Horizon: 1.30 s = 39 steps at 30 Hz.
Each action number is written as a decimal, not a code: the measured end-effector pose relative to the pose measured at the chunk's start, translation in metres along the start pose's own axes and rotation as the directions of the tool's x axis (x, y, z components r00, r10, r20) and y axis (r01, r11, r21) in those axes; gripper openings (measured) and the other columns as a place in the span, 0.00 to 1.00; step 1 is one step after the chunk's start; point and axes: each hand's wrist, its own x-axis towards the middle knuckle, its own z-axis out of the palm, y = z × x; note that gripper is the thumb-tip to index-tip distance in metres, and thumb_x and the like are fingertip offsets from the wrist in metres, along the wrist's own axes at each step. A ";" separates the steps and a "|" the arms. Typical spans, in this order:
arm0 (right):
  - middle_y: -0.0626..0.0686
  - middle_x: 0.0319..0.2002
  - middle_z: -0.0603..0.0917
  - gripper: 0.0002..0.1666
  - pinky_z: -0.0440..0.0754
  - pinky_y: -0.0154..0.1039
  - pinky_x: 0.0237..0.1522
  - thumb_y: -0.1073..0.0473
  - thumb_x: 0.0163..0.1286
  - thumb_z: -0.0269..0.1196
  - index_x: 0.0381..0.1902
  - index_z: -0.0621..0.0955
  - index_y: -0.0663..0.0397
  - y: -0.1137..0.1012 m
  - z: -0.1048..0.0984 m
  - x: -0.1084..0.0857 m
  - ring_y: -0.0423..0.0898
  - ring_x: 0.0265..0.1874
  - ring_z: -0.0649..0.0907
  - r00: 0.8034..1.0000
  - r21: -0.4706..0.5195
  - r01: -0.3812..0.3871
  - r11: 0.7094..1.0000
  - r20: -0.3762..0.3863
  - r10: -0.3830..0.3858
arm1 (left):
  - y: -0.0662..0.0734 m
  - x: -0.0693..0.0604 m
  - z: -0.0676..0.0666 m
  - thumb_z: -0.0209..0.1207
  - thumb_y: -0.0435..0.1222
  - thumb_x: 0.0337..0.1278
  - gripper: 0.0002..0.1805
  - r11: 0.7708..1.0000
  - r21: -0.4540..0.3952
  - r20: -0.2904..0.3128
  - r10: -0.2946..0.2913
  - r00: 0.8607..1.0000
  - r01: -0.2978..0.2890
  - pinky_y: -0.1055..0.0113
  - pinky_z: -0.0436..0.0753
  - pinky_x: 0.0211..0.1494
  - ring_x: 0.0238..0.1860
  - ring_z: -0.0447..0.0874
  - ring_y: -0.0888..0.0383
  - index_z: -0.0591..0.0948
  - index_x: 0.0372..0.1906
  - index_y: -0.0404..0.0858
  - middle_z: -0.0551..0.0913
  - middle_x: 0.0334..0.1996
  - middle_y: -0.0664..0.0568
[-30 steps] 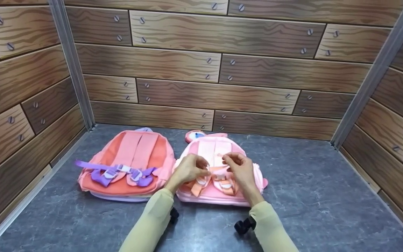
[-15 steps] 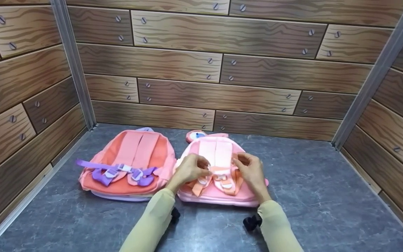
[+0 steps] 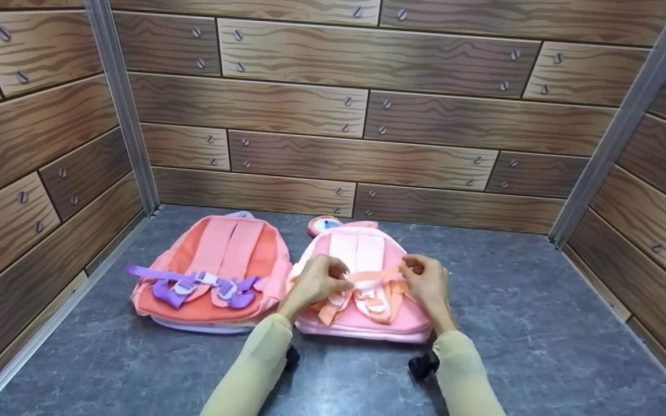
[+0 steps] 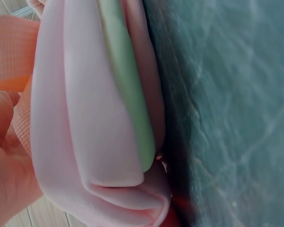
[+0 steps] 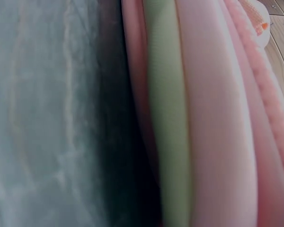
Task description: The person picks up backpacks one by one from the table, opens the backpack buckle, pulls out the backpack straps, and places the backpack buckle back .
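A pink backpack (image 3: 362, 330) lies with its shoulder straps up in the head view. Across it, an orange webbing strap (image 3: 380, 274) is drawn out fairly straight between my hands. My left hand (image 3: 317, 283) pinches the strap's left end, where its fingers mostly hide a whitish buckle piece. At the right edge of the bag, my right hand (image 3: 430, 287) pinches the strap's other end between thumb and fingers. Looped orange straps with pale buckles (image 3: 374, 306) lie just below. In the left wrist view part of my left hand (image 4: 9, 179) shows behind the bag's side; the right wrist view shows mostly the bag (image 5: 222, 118).
Close on the left lies a second, coral backpack (image 3: 226, 248) with purple straps (image 3: 174, 294) buckled across it. A round eye-like piece (image 3: 326, 224) sticks out behind the pink bag. Wood-patterned walls (image 3: 287, 104) enclose the grey marbled table (image 3: 541, 323).
My right hand has moved right, away from my left hand, drawing the orange strap out between them. My left hand has stayed nearly still.
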 end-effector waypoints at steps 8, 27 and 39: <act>0.58 0.41 0.89 0.14 0.82 0.46 0.49 0.62 0.62 0.68 0.47 0.86 0.57 0.000 -0.005 0.000 0.52 0.42 0.87 1.000 0.010 -0.017 1.000 0.020 0.017 | 0.001 -0.001 0.004 0.71 0.32 0.46 0.11 1.000 -0.016 0.005 -0.009 1.000 0.009 0.74 0.77 0.23 0.20 0.76 0.67 0.85 0.37 0.34 0.85 0.24 0.50; 0.58 0.35 0.88 0.09 0.81 0.32 0.40 0.68 0.59 0.69 0.39 0.87 0.60 -0.020 0.007 -0.006 0.43 0.34 0.84 0.974 0.209 0.066 0.976 0.198 -0.108 | 0.001 -0.001 0.004 0.72 0.33 0.46 0.11 1.000 -0.014 0.008 -0.006 1.000 0.006 0.74 0.77 0.23 0.20 0.77 0.67 0.85 0.36 0.33 0.86 0.24 0.48; 0.66 0.43 0.86 0.14 0.79 0.29 0.37 0.68 0.62 0.67 0.45 0.83 0.71 -0.032 0.023 -0.016 0.46 0.35 0.83 0.906 0.312 -0.006 0.950 0.403 -0.126 | 0.001 0.000 0.004 0.71 0.32 0.46 0.11 1.000 -0.010 -0.005 -0.005 1.000 0.005 0.74 0.78 0.27 0.22 0.78 0.67 0.86 0.37 0.33 0.87 0.25 0.49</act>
